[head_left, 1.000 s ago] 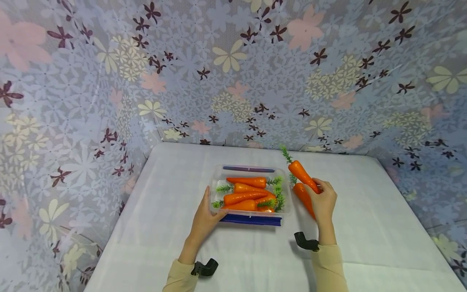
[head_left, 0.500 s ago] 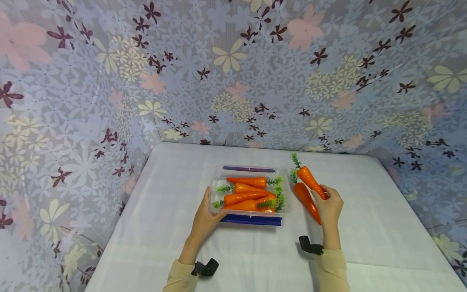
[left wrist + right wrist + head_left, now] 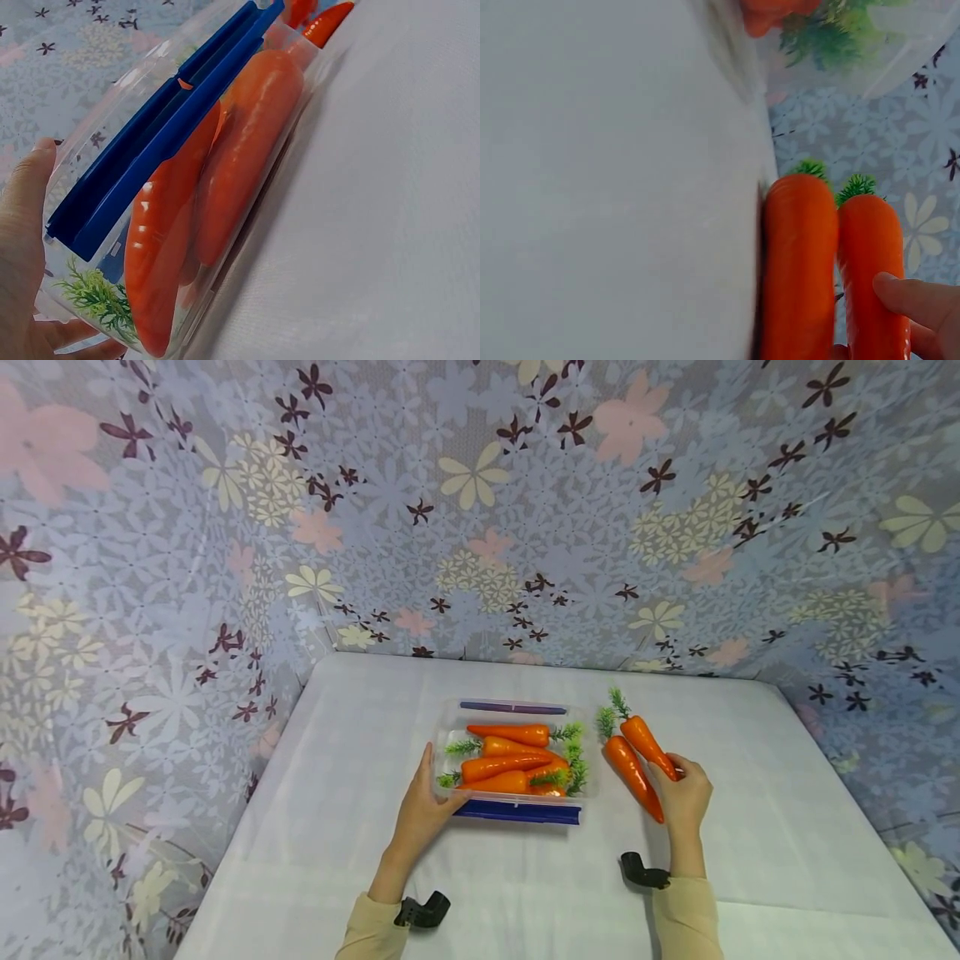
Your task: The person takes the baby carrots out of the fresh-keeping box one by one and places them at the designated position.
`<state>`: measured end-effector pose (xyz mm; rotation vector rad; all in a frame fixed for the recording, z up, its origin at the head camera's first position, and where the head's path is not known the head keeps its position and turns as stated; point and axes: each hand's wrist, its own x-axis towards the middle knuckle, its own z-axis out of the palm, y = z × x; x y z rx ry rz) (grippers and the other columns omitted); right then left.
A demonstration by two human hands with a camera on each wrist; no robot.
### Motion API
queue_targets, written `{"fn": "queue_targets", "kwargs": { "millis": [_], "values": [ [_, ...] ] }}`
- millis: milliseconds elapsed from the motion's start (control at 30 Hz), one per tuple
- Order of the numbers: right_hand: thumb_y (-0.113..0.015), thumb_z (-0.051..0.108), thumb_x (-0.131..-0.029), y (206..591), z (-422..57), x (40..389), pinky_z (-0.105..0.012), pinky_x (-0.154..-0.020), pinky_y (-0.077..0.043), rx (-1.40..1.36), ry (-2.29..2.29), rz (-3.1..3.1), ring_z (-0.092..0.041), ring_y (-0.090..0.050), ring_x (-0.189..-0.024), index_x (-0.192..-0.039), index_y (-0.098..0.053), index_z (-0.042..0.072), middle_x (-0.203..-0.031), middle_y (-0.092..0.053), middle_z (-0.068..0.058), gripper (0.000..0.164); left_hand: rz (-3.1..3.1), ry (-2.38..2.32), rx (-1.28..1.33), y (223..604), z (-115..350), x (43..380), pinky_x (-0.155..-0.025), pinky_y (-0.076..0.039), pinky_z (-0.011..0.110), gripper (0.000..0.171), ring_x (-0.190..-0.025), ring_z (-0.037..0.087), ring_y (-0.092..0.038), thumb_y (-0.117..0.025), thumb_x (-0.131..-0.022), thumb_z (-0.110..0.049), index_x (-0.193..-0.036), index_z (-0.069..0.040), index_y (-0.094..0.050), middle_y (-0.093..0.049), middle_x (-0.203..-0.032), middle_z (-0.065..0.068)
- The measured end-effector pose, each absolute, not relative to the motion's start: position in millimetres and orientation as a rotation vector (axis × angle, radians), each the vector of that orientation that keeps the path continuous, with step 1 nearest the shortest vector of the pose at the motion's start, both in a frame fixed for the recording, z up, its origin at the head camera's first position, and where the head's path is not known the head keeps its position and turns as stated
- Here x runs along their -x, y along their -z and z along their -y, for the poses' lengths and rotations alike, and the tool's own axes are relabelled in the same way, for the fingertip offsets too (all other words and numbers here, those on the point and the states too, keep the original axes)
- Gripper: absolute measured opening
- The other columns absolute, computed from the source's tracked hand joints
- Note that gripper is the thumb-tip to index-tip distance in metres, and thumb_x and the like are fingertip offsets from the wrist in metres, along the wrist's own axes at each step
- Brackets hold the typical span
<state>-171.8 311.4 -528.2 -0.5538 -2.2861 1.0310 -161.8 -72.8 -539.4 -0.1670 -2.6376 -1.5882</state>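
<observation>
My left hand (image 3: 422, 806) grips the near left corner of a clear plastic box (image 3: 446, 720) with blue side clips. Inside lie several orange carrots (image 3: 502, 767) with green tops, pointing both ways. Through the box wall, the left wrist view shows two carrots (image 3: 251, 150) close up. To the right of the box, my right hand (image 3: 686, 793) pinches a carrot (image 3: 647, 745) near its tip, its leafy end pointing away from me. Right beside it, on the left, another carrot (image 3: 633, 777) lies on the table. In the right wrist view my thumb (image 3: 911, 296) presses the held carrot's side.
A white cloth covers the table (image 3: 315, 860). Flowered fabric (image 3: 480, 527) hangs behind the table and along both sides. Each wrist wears a black camera mount, such as the right one (image 3: 641, 871). The box's near blue clip (image 3: 517, 812) sticks out toward me.
My right hand has moved right and toward me with its carrot, bringing it down alongside the lying carrot. My left hand and the box have stayed in place.
</observation>
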Motion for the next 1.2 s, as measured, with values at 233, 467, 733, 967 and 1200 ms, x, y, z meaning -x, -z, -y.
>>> {"fn": "queue_targets", "kwargs": {
  "millis": [233,467,733,967,1200],
  "values": [
    [-0.073,0.011,-0.081,537,-317,171,0.000,-0.060,-0.026,0.595,-1.043,2.303,-0.025,-0.060,-0.082,-0.108,-0.067,-0.007,-0.100,-0.065,-0.028,0.033,2.644,1.582,0.178,537,73,162,-0.112,-0.030,0.055,0.104,-0.139,0.039,-0.033,-0.073,-0.078,-0.049,-0.153,-0.008,-0.013,-0.027,-0.155,0.021],
    [-0.072,0.011,-0.083,543,-321,169,-0.001,-0.060,-0.027,0.599,-1.057,2.322,-0.037,-0.061,-0.088,-0.108,-0.066,-0.010,-0.101,-0.065,-0.031,0.033,2.655,1.591,0.169,534,72,160,-0.112,-0.030,0.055,0.104,-0.139,0.039,-0.034,-0.073,-0.079,-0.049,-0.153,-0.008,-0.013,-0.027,-0.155,0.021],
    [-0.072,0.011,-0.083,547,-323,166,-0.041,-0.081,-0.042,0.662,-1.079,2.366,-0.041,-0.058,-0.096,-0.110,-0.064,-0.011,-0.105,-0.063,-0.033,0.035,2.641,1.604,0.179,535,72,159,-0.111,-0.032,0.056,0.104,-0.139,0.039,-0.034,-0.073,-0.079,-0.048,-0.153,-0.008,-0.012,-0.027,-0.155,0.021],
    [-0.074,0.008,-0.080,549,-324,166,-0.048,-0.086,-0.043,0.667,-1.053,2.385,-0.044,-0.058,-0.098,-0.108,-0.064,-0.012,-0.105,-0.063,-0.034,0.035,2.660,1.600,0.168,534,72,159,-0.112,-0.030,0.055,0.103,-0.139,0.039,-0.033,-0.073,-0.079,-0.047,-0.153,-0.008,-0.012,-0.026,-0.155,0.020],
    [-0.074,0.008,-0.080,549,-324,166,-0.052,-0.090,-0.044,0.667,-1.064,2.378,-0.045,-0.059,-0.099,-0.107,-0.064,-0.013,-0.105,-0.063,-0.035,0.036,2.659,1.599,0.157,535,72,160,-0.112,-0.030,0.055,0.104,-0.140,0.038,-0.033,-0.073,-0.079,-0.048,-0.154,-0.009,-0.012,-0.026,-0.156,0.019]
  ]
}}
